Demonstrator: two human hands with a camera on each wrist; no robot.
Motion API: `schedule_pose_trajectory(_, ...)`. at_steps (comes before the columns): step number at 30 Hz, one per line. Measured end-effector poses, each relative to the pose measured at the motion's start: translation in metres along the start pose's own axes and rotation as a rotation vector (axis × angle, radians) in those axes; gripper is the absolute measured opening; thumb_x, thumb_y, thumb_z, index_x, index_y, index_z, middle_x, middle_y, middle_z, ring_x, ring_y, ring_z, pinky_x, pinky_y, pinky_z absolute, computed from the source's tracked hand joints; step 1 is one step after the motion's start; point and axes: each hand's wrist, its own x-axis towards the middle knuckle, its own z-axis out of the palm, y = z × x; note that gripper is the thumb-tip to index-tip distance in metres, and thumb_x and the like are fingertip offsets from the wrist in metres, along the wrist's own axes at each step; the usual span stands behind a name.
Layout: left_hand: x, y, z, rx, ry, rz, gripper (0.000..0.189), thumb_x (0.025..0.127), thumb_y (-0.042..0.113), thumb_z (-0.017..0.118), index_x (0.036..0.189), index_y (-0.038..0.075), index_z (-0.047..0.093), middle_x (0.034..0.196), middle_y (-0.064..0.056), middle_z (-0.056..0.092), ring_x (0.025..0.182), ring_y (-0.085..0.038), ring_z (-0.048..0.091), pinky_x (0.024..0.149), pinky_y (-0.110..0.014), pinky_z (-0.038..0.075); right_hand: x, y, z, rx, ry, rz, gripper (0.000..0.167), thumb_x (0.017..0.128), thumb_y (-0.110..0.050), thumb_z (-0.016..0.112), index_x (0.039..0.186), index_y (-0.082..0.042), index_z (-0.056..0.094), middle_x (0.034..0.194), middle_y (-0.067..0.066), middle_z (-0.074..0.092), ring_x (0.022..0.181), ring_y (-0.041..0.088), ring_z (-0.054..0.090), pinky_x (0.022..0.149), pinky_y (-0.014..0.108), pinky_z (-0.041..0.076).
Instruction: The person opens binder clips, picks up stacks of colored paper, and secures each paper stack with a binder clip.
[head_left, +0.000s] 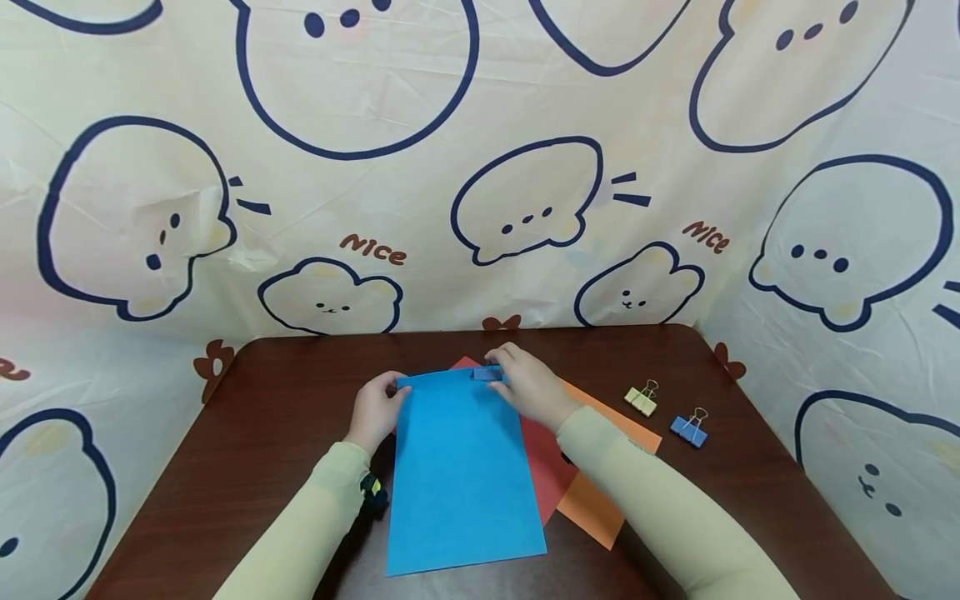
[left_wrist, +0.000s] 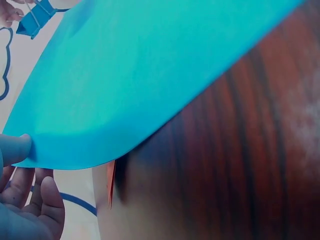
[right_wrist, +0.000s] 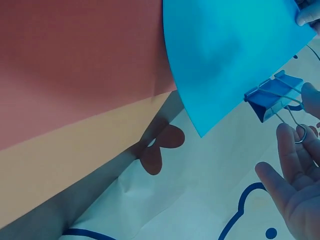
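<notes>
A sheet of blue paper (head_left: 467, 475) is held with its top edge raised. My left hand (head_left: 378, 412) pinches its top left corner, thumb on the front face and fingers behind, as the left wrist view shows. At the top edge, right of the middle, my right hand (head_left: 532, 389) holds a blue binder clip (right_wrist: 274, 95) by its wire handles between thumb and fingers. The clip's mouth is right at the paper's edge. Partly hidden under the blue sheet lies red paper (head_left: 546, 458), with orange paper (head_left: 596, 510) beneath that.
To the right on the dark wooden table (head_left: 262, 467) lie a yellow binder clip (head_left: 641, 401) and another blue binder clip (head_left: 687, 430). A patterned cloth (head_left: 420, 292) hangs behind the table and along its sides.
</notes>
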Motion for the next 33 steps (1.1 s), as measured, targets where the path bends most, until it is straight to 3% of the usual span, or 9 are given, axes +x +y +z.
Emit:
schedule_pose_trajectory(9,0.000,0.001,0.000,0.003,-0.006,-0.004,0.022,0.105,0.017,0.062,0.122,0.005,0.068,0.111,-0.018,0.067,0.056,-0.021,0.057,0.052,-0.033,0.054,0.009,-0.003,-0.003,-0.058,0.017,-0.036,0.039,0.096,-0.025,0.074,0.129,-0.005,0.065,0.123,0.010,0.066,0.111,0.022,0.068,0.096,0.032,0.058)
schedule_pose_trajectory(20,0.000,0.000,0.001,0.004,0.004,0.005,0.021,0.104,0.017,0.063,0.121,0.005,0.069,0.110,-0.018,0.067,0.058,-0.020,0.056,0.052,-0.032,0.054,0.025,-0.007,-0.011,-0.060,-0.012,-0.056,0.036,0.096,-0.022,0.074,0.127,-0.004,0.067,0.116,0.010,0.067,0.106,0.022,0.067,0.094,0.030,0.058)
schedule_pose_trajectory(29,0.000,0.000,0.002,0.019,0.020,0.025,0.020,0.104,0.016,0.063,0.119,0.005,0.069,0.110,-0.018,0.068,0.067,-0.021,0.059,0.055,-0.031,0.053,0.037,-0.012,-0.011,-0.079,-0.099,-0.037,0.037,0.098,-0.022,0.071,0.130,-0.004,0.066,0.115,0.010,0.066,0.107,0.021,0.066,0.094,0.029,0.057)
schedule_pose_trajectory(33,0.000,-0.001,0.003,0.020,0.018,0.030,0.020,0.104,0.016,0.063,0.119,0.005,0.069,0.110,-0.017,0.068,0.064,-0.022,0.057,0.055,-0.032,0.052,0.042,-0.014,-0.008,-0.092,-0.127,-0.022,0.037,0.099,-0.024,0.069,0.131,-0.004,0.065,0.117,0.010,0.065,0.109,0.021,0.066,0.096,0.029,0.057)
